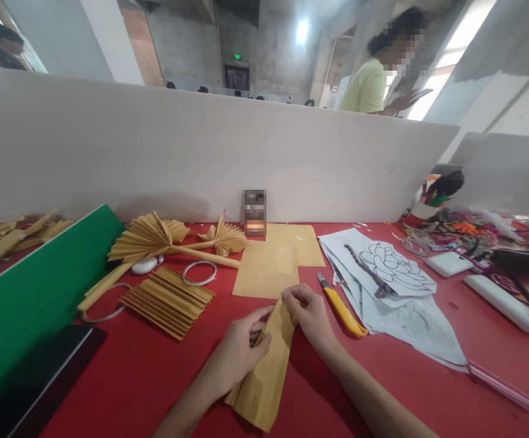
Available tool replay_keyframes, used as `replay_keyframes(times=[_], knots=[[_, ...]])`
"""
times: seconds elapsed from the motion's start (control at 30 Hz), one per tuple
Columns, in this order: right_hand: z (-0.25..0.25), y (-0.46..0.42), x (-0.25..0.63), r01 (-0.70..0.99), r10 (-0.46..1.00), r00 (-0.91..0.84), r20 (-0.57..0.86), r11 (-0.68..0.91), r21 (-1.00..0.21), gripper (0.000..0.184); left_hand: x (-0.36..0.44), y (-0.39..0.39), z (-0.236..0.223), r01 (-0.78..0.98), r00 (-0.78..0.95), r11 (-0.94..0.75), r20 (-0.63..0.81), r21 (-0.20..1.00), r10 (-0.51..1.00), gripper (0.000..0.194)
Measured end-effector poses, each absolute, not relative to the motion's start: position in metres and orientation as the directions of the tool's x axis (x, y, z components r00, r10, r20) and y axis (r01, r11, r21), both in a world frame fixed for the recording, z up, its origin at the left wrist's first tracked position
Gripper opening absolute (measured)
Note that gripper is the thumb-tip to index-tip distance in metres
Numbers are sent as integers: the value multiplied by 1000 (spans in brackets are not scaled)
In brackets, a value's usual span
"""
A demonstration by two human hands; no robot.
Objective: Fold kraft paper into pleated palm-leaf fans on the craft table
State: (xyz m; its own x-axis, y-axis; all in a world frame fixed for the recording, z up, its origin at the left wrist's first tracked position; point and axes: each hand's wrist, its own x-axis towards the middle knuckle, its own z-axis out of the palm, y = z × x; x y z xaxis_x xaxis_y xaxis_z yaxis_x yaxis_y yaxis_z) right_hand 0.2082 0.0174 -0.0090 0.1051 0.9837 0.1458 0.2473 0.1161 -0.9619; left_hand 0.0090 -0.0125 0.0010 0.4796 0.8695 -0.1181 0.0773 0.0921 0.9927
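A strip of folded brown kraft paper lies slantwise between my hands near the table's front. My left hand grips its left edge, thumb on top and fingers curled at the side. At the far end of the strip, my right hand pinches the paper's top corner between thumb and fingers. Just beyond lie flat brown paper sheets. To the left sits a pleated brown paper piece, with fan-shaped paper pieces on paper stems behind it. A yellow utility knife rests right of my right hand.
White sheets with a flower line drawing lie to the right. Wire rings are at the left, near a green board. Clutter and a pen cup stand far right. A white partition closes the back; a person stands beyond.
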Motion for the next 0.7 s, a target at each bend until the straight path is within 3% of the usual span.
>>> replay_keyframes(times=[0.27,0.4,0.53,0.7], knots=[[-14,21,209,253,984,118,133,100,-962,36,8,-13,2,28,527,151,-143,988,838,62],[-13,20,206,107,992,108,68,57,-993,42,9,-7,-8,-50,462,189,-145,981,875,64],[-10,10,193,-63,997,-73,37,32,-998,51,9,1,-16,-174,262,206,-157,963,952,59],[-7,-3,179,-71,966,-255,-37,-57,-996,47,9,1,-14,-176,234,214,-170,961,957,51]])
